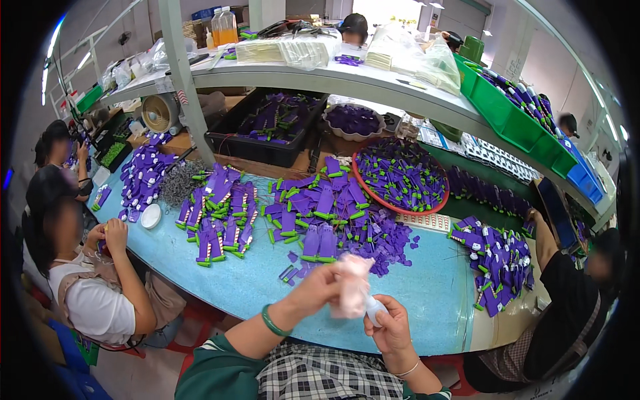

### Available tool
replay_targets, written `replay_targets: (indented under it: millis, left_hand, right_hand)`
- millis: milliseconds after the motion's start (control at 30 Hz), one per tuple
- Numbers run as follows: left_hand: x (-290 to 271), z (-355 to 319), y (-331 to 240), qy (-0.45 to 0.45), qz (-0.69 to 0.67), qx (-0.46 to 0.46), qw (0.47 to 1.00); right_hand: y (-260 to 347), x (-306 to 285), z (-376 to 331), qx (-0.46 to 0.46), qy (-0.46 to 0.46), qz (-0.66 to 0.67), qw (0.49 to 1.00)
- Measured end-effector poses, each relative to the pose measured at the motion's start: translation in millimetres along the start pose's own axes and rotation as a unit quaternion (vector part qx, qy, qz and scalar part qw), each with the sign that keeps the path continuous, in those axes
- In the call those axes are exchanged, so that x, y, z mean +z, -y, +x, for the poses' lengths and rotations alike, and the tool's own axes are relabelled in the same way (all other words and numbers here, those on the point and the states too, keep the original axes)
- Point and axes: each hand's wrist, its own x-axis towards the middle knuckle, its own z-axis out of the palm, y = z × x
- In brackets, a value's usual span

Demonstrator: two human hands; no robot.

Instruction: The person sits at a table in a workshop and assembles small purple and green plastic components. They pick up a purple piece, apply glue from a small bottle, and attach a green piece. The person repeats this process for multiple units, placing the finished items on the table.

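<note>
In front of my body, my left hand point(319, 288) pinches a crumpled pale pink cloth point(352, 285) that is blurred by motion. My right hand point(390, 328) is closed around a smooth, rounded white object point(375, 309), which meets the lower edge of the cloth. Its exact kind is hidden by my fingers. Just beyond the cloth, two purple parts with green ends point(319, 241) lie side by side on the blue tabletop point(427, 293). A heap of small flat purple pieces point(381, 240) spreads to their right.
Bundles of purple-green parts point(219, 213) lie left of centre. Behind stand a red round basket point(400, 177) and a black crate point(270, 127), both filled with parts. A white shelf point(313, 75) spans above. Co-workers sit left point(100, 293) and right point(567, 293); a white jar lid point(151, 216) lies left.
</note>
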Motion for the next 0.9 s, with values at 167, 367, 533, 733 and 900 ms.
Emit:
replay_targets:
  millis: [167,367,533,733,900]
  left_hand:
    - [3.8,-2.9,14.9,0.000,-0.174,0.030,0.984]
    - [1.4,8.3,-17.7,-0.103,-0.283,0.113,0.947]
    - [5.8,-1.5,-0.3,0.033,-0.097,-0.039,0.994]
    - [6.3,1.3,13.5,-0.025,-0.187,0.050,0.981]
    - [-12.1,9.7,-15.2,-0.037,-0.219,0.074,0.972]
  right_hand:
    - [-11.2,3.7,3.6,0.104,0.018,0.113,0.988]
    - [-18.1,-16.1,-2.3,0.128,0.065,0.192,0.971]
    - [-16.0,-14.7,4.4,0.164,0.023,0.204,0.965]
    - [-19.8,-8.1,0.7,0.194,0.032,0.244,0.950]
    - [-21.4,-17.5,-4.3,0.178,0.079,0.296,0.935]
